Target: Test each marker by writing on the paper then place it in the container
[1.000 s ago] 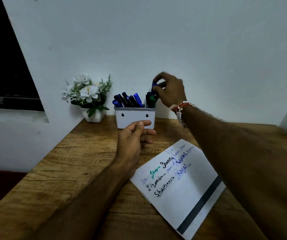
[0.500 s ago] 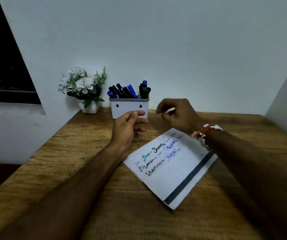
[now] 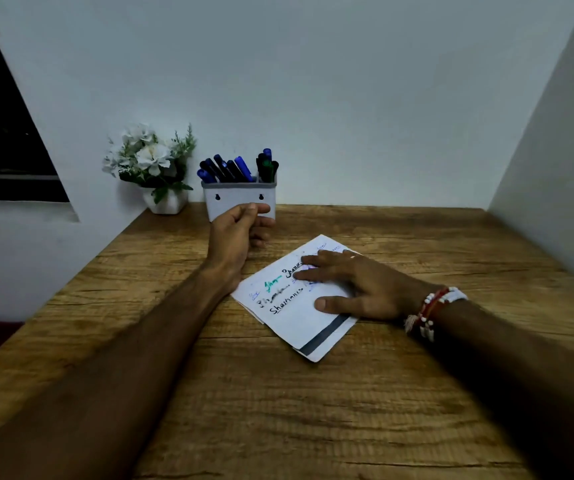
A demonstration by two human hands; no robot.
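Handwriting on the paper (image 3: 290,323) is partly hidden under the right hand (image 3: 354,285), which lies flat with fingers straight. The left hand (image 3: 237,233) sits loosely curled and empty on the tabletop (image 3: 313,410), just before the white container (image 3: 230,204) holding blue, black and green markers (image 3: 240,168).

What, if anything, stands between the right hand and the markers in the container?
Nothing visible. The markers stick up above the container's open rim; the left hand sits low before its front wall, off the right hand's path.
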